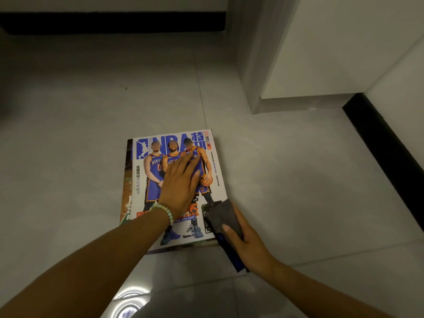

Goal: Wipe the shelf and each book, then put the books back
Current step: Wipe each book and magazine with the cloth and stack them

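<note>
A basketball magazine (142, 161) with three players in blue jerseys on its cover lies face up on the tiled floor, on top of another magazine (126, 180) whose green edge shows at the left. My left hand (180, 187) rests flat on the cover, fingers straight; a bead bracelet is on that wrist. My right hand (245, 242) grips a folded dark grey cloth with a blue edge (226, 214) at the magazine's lower right corner. The shelf is not in view.
Glossy grey floor tiles (298, 180) surround the magazines. A white cabinet or wall corner (321, 53) stands at the upper right, with black skirting (385, 145) along the right wall. A dark gap (114, 21) runs under furniture at the top.
</note>
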A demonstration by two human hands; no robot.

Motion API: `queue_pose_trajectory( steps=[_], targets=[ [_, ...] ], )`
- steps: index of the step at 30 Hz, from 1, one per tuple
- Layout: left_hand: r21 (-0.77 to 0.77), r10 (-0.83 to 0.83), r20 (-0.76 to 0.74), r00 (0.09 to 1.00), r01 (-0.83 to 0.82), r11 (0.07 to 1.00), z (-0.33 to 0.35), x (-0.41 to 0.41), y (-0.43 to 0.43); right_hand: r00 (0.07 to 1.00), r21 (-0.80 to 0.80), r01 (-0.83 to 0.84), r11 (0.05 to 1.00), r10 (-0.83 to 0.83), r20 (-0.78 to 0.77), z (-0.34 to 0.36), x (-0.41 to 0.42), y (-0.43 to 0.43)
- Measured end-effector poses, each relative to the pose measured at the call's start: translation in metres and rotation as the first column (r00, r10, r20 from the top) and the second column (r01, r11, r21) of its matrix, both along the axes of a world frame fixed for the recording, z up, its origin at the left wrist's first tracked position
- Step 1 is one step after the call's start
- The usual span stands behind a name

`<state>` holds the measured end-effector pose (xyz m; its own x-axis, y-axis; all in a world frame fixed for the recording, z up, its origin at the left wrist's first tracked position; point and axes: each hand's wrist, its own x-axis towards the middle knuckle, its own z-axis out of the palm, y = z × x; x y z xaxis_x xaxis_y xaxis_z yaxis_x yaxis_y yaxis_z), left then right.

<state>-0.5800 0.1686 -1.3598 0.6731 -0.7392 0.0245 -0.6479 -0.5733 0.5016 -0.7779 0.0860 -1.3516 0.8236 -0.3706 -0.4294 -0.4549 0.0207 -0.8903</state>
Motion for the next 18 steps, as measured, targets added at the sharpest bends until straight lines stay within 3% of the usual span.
queue_pose_trajectory(
  steps=[3,5,10,12,15,18],
  targets=[
    [-0.089,0.094,-0.107,0.990,-0.104,0.991,0.005,-0.008,-0.002,0.996,-0.004,0.070,0.998,-0.069,0.058,0.006,0.016,-0.009],
    [-0.054,0.145,-0.167,0.975,-0.156,0.986,0.010,-0.014,-0.003,0.988,-0.011,0.113,0.994,-0.111,0.105,0.009,0.023,-0.011],
    [0.134,0.069,-0.366,0.928,-0.021,0.991,0.045,-0.003,-0.014,0.979,-0.036,0.142,0.989,-0.135,0.150,0.026,0.035,-0.015],
    [0.102,0.077,-0.516,0.853,-0.028,0.994,0.066,0.006,-0.022,0.978,0.009,0.117,0.993,-0.117,0.172,0.035,0.037,-0.014],
    [0.052,0.168,-0.740,0.651,-0.193,0.980,0.087,0.023,-0.032,0.971,0.027,0.015,1.000,-0.021,0.236,0.054,0.045,-0.011],
    [0.146,0.209,-0.671,0.711,-0.149,0.978,0.085,0.037,-0.031,0.962,-0.006,-0.106,0.994,0.104,0.252,0.067,0.063,-0.001]
  ],
)
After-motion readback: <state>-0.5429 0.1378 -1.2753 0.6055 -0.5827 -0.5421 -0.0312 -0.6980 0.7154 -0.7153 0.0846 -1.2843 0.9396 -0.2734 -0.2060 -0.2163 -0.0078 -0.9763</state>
